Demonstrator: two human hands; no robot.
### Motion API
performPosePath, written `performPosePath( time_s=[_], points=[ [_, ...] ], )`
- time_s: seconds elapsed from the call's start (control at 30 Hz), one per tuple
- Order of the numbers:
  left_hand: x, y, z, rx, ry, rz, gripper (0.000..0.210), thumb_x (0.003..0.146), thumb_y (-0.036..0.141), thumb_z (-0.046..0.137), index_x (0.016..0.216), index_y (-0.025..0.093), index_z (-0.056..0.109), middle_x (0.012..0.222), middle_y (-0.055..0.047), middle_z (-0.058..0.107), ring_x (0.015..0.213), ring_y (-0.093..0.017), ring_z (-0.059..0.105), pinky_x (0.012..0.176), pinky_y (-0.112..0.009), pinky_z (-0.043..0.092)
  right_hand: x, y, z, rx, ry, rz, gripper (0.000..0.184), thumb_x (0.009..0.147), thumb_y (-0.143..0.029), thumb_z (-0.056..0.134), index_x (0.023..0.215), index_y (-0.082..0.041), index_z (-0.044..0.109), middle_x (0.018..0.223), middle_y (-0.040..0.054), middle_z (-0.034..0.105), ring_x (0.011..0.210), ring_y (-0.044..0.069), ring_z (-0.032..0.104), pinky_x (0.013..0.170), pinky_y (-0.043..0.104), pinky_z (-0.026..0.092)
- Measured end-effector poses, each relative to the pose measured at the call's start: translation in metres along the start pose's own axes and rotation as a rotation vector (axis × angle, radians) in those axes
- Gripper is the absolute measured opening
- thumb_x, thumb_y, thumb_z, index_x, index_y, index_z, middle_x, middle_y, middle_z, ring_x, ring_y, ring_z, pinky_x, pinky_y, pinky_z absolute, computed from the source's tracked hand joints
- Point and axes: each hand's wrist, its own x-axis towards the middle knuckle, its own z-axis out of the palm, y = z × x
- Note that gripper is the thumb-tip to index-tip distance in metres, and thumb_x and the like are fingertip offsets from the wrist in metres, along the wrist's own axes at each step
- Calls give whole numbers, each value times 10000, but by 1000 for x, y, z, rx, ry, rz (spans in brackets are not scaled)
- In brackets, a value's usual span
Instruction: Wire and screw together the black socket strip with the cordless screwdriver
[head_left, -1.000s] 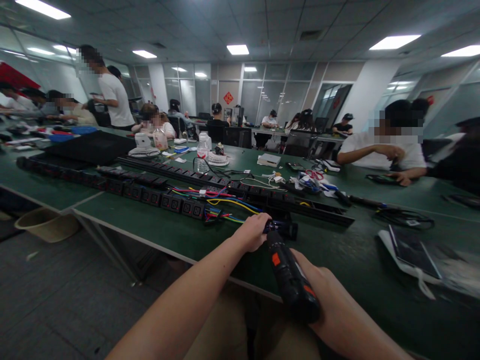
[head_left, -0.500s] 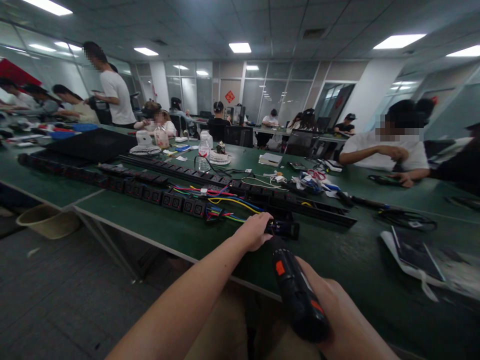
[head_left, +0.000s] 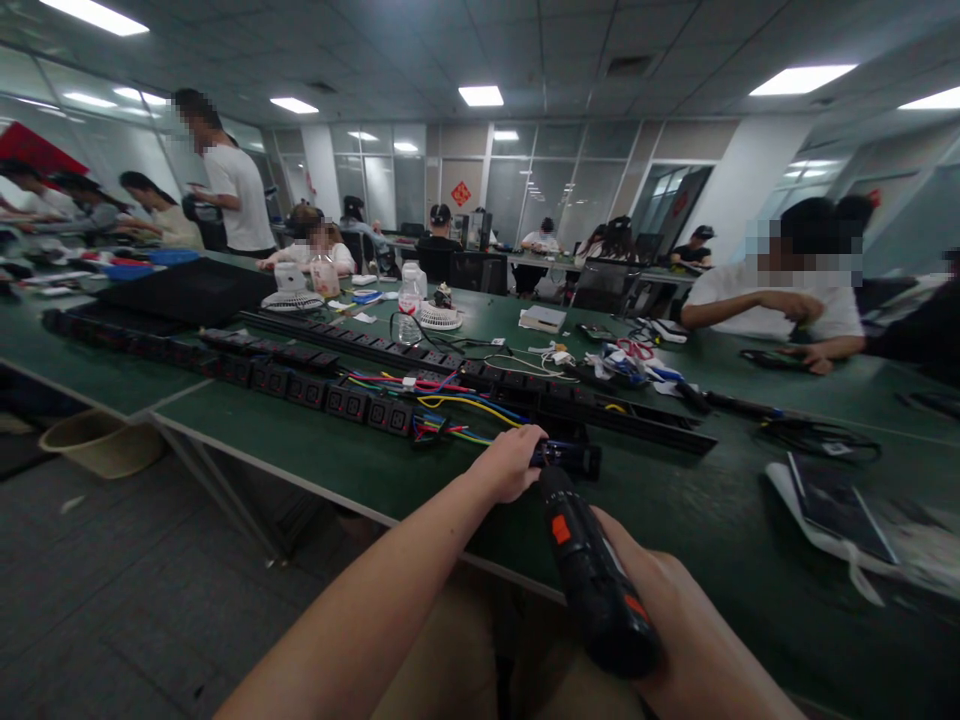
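Observation:
My right hand (head_left: pixel 649 590) is wrapped round a black cordless screwdriver (head_left: pixel 592 580) with orange marks. Its nose points away from me at a dark end piece (head_left: pixel 574 458) on the bench, close to my left hand. My left hand (head_left: pixel 514 462) grips the near end of that dark piece; the fingertips are partly hidden behind it. Coloured wires (head_left: pixel 472 405) run from there to a long black power strip (head_left: pixel 300 388) with rows of sockets. Behind lies a second long black strip (head_left: pixel 637 420) with an open channel at its right end.
On the green bench (head_left: pixel 420 490) stand a plastic bottle (head_left: pixel 409 305) and a small white fan (head_left: pixel 291 290). Scissors and cables (head_left: pixel 634 360) lie to the right, near a bagged dark panel (head_left: pixel 836 505). Opposite, a co-worker (head_left: pixel 780 290) handles a dark part. A bucket (head_left: pixel 101 443) sits under the bench.
Both hands and the screwdriver stay almost where they were. The whole view shifts slightly, and the screwdriver's nose sits a touch nearer the dark piece.

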Motion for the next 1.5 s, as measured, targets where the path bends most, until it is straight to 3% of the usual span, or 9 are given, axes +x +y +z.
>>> performPosePath(
  time_s=[0.57, 1.03, 1.3, 1.5],
  points=[
    [0, -1, 0, 5, 14, 19, 449, 783, 142, 647, 1196, 192, 477, 1194, -100, 575, 1130, -254, 540, 993, -413, 433, 5, 3, 1, 1, 13, 6, 576, 765, -160, 557, 1318, -249, 422, 1082, 69, 696, 883, 233, 685, 743, 308, 504],
    [1, 0, -1, -17, -2, -1, 462, 789, 155, 658, 1210, 206, 474, 1204, -95, 572, 1128, -250, 541, 1004, -413, 417, 5, -4, -7, -45, 35, 25, 507, 785, -180, 534, 1286, -231, 478, 1061, 92, 712, 780, 252, 693, 847, 377, 503],
    [1, 0, 1, -2, 3, 5, 438, 792, 166, 649, 1195, 194, 480, 1186, -94, 584, 1109, -246, 551, 983, -394, 437, 5, 1, -8, -78, 28, 8, 513, 820, -171, 495, 1326, -232, 436, 1184, 107, 674, 918, 238, 685, 852, 352, 503],
    [1, -2, 2, 2, 2, 4, 444, 799, 183, 656, 1206, 195, 477, 1201, -99, 575, 1122, -248, 545, 993, -404, 429, 5, 1, -9, -63, 19, 31, 493, 811, -168, 508, 1295, -239, 448, 1094, 106, 693, 895, 253, 685, 890, 400, 490]
  ],
)
